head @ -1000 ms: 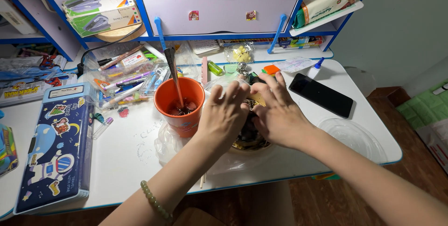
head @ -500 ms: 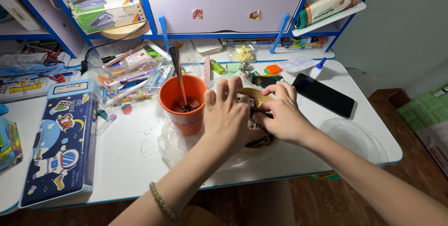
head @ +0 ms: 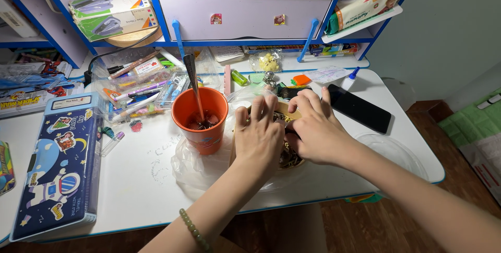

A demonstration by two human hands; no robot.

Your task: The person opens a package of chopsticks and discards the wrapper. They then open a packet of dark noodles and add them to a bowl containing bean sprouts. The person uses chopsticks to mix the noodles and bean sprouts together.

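Observation:
Both of my hands are over a round bowl (head: 290,158) of dark food that sits on a crumpled clear plastic bag (head: 192,165) near the desk's front edge. My left hand (head: 258,139) lies on the bowl's left rim with its fingers spread. Curled over the right side is my right hand (head: 316,130), its fingertips at the rim. Most of the bowl is hidden under them. Just left of the bowl stands an orange cup (head: 206,137) with dark liquid and a metal spoon (head: 192,78) sticking up out of it.
A black phone (head: 360,108) and a clear plastic lid (head: 397,151) lie to the right. A blue astronaut pencil case (head: 55,164) lies at the left. A clear box of pens (head: 141,88) sits behind the cup, under a blue-framed shelf with a drawer (head: 240,18).
Both hands have drawn back from the bowl's far edge toward me and settled on its two sides. The cup and spoon have not moved.

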